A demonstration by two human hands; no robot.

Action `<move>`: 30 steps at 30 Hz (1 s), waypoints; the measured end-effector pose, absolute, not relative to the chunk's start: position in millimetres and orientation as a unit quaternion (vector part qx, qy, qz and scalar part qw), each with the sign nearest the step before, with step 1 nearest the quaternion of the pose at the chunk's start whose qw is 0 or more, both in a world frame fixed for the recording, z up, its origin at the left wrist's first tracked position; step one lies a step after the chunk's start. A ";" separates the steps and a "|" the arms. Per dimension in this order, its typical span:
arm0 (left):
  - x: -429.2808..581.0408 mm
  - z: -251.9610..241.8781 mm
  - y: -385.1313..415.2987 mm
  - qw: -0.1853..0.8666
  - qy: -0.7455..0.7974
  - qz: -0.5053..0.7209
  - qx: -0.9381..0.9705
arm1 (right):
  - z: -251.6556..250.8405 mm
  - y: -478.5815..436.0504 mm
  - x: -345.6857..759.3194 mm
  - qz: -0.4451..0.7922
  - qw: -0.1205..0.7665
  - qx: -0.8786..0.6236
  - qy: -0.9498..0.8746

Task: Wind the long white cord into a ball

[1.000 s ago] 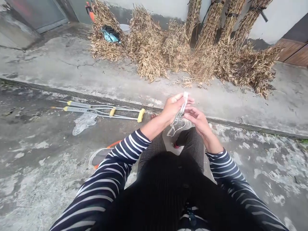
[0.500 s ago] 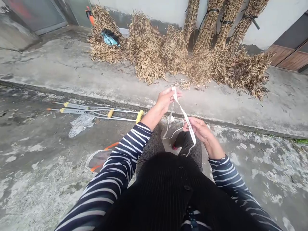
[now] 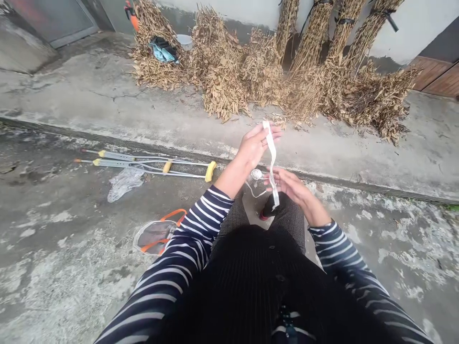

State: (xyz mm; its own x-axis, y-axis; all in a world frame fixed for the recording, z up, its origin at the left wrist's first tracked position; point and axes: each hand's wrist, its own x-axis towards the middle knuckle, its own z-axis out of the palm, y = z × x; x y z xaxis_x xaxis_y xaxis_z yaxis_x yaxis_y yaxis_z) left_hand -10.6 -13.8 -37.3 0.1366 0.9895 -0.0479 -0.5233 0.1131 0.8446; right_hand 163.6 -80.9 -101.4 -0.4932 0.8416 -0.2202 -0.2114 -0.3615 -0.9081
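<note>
A flat white ribbon (image 3: 271, 150) hangs in folded lengths between my hands. Its upper end loops over the fingers of my left hand (image 3: 253, 147), pinched there under the thumb. Lower down, my right hand (image 3: 291, 185) has its fingers stretched out behind the ribbon, touching or very close to it, without closing round it. The ribbon's lower end dangles above my knee. Below my hands, a small round white roll (image 3: 256, 174) lies by the step, with a thin white strand (image 3: 254, 192) curving near it.
A pair of crutches (image 3: 154, 167) lies along the step, beside a crumpled clear plastic bag (image 3: 125, 183). A bag with orange handles (image 3: 154, 236) rests on the concrete at left. Dried plant bundles (image 3: 225, 76) lean against the wall, with dark cloth (image 3: 163, 50) on one.
The ribbon's long side strand has dropped, and its folded lengths now hang closer together. My right hand's fingers have loosened and spread. Both hands have shifted slightly, the left one up and right.
</note>
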 end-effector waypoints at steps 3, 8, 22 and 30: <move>-4.6 -36.5 -23.2 0.673 0.325 0.553 0.368 | -92.3 -64.0 149.8 0.747 0.389 -0.333 -0.423; -13.7 -44.7 -20.8 0.663 0.332 0.558 0.372 | -86.9 -54.8 137.5 0.706 0.426 -0.338 -0.453; -51.5 -152.3 4.6 0.604 0.507 0.526 0.318 | -110.3 -130.9 182.6 0.681 0.369 -0.433 -0.460; -50.5 -158.4 -42.9 0.501 0.586 0.254 0.585 | -87.8 -117.8 178.3 0.647 0.418 -0.432 -0.469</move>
State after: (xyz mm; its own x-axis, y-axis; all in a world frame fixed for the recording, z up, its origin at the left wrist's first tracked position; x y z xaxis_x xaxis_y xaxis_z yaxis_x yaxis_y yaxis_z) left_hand -50.5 -42.9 -158.4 0.1854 0.9389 -0.2898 0.4310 0.1874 0.8827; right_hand 178.3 -117.8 -87.8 -0.2774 0.9462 -0.1669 -0.1357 -0.2106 -0.9681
